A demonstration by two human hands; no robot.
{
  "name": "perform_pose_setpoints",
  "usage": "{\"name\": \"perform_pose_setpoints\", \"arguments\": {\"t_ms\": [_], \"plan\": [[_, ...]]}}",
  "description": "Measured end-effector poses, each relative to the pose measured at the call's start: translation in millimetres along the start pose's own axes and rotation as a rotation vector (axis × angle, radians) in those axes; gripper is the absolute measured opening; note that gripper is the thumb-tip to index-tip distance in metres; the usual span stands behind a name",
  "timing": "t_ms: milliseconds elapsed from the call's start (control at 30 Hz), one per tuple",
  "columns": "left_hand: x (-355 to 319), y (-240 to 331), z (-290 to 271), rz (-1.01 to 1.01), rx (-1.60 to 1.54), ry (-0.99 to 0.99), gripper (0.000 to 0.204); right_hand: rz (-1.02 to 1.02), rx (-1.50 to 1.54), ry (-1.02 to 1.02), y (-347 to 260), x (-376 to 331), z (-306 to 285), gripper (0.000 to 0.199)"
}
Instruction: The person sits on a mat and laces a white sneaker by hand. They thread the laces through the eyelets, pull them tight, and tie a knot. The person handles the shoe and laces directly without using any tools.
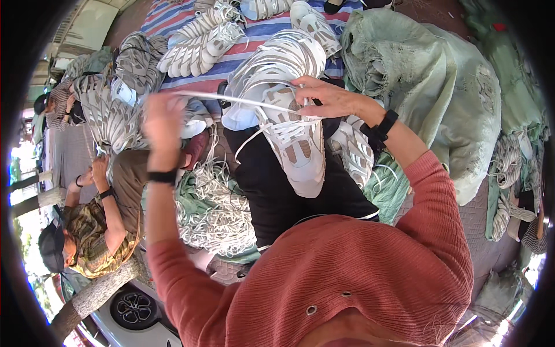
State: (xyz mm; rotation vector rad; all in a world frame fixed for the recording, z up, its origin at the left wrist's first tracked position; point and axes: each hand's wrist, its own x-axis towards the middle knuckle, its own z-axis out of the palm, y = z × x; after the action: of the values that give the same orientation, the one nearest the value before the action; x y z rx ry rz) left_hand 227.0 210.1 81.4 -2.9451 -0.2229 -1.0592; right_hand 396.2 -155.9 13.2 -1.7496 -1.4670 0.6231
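Note:
A white and beige sneaker upper (306, 168) lies across my black-trousered lap, toe toward me, with a white shoelace (243, 101) threaded through its front. My right hand (324, 98) is closed at the upper's opening, thumb and fingers around its edge beside the lace. Out to the left, my left hand (162, 118) is smeared by motion. The lace runs taut from the upper to its closed fingers. A loose lace end hangs left of the upper. Just behind stands a curved stack of nested sneaker uppers (277, 61).
A heap of white laces (217, 214) lies on green cloth left of my lap. More uppers (352, 150) are by my right knee. A pale woven sack (399, 63) slumps at the right. Uppers rest on a striped sheet (254, 49). A person in camouflage (92, 237) sits at left.

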Motion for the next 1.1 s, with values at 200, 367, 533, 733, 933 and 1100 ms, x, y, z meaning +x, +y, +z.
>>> {"name": "perform_pose_setpoints", "arguments": {"t_ms": [200, 367, 533, 733, 933, 1100], "plan": [[-7.0, -259.7, -235.7, -0.298, 0.729, 0.35, 0.045, 0.002, -0.071, -0.005, -2.1, 9.5, 5.5, 0.021], [-33.6, -289.8, -276.2, -0.582, 0.236, -0.054, 0.029, 0.003, -0.222, -0.045, -14.8, 19.7, 2.6, 0.018], [-59.2, -243.3, -165.6, -0.695, -1.172, -0.268, 0.027, -0.184, -0.485, 0.023, -39.6, 19.1, -3.8, 0.011], [-47.1, -128.8, -133.9, -0.736, -2.108, -0.017, 0.039, -0.233, -0.676, -0.088, -55.2, 30.6, -1.9, 0.009], [-34.4, -161.5, -121.4, -1.039, -2.01, 0.438, 0.02, -0.272, -0.71, -0.232, -60.5, 38.4, 1.2, 0.007], [-36.1, -202.1, -126.2, -1.045, -2.067, 0.532, 0.016, -0.281, -0.664, -0.168, -52.9, 37.8, 2.0, 0.009]]}}
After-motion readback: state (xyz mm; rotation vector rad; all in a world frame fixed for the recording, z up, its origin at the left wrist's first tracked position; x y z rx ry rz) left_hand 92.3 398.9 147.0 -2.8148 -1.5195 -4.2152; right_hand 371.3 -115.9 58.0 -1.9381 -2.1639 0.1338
